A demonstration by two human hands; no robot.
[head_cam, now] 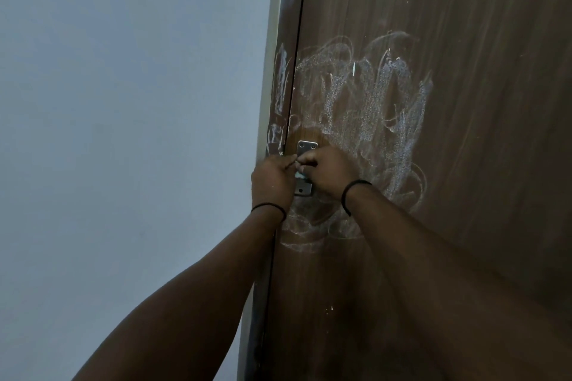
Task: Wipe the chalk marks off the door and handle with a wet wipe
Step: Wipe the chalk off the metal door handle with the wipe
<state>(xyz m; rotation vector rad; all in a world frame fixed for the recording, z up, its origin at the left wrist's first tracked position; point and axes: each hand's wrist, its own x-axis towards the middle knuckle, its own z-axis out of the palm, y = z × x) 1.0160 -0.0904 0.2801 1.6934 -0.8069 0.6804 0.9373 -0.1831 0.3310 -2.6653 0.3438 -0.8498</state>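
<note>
The door (448,102) was a flat slab of brown wood-grain laminate, its grain running in long streaks. White chalk marks (371,96) covered its middle in dusty, grainy scribbles: dense shaded patches above and to the right of the handle, thinner looping lines below it. More chalk lay in short streaks on the dark door frame (283,77), just left of the narrow gap at the door's edge.

The handle (305,170) sat near that edge, a metal piece with a rectangular, dull silver plate; two screws showed at its top corners and its lower end peeked out beneath the hands. The rest of its shape was hidden.

Both hands met over the handle. The left hand (274,179) came from the frame side, fingers curled inward toward the plate, though whether they held the handle itself or a fold of the wipe could not be told. The right hand (328,173) had its fingers curled tightly, pinching the wet wipe (300,175), of which only a small pale bluish scrap showed between the two hands, pressed against the metal.

Each wrist wore a thin black band (353,195). Left of the frame stretched a smooth, matte, pale blue-grey wall (123,133).
</note>
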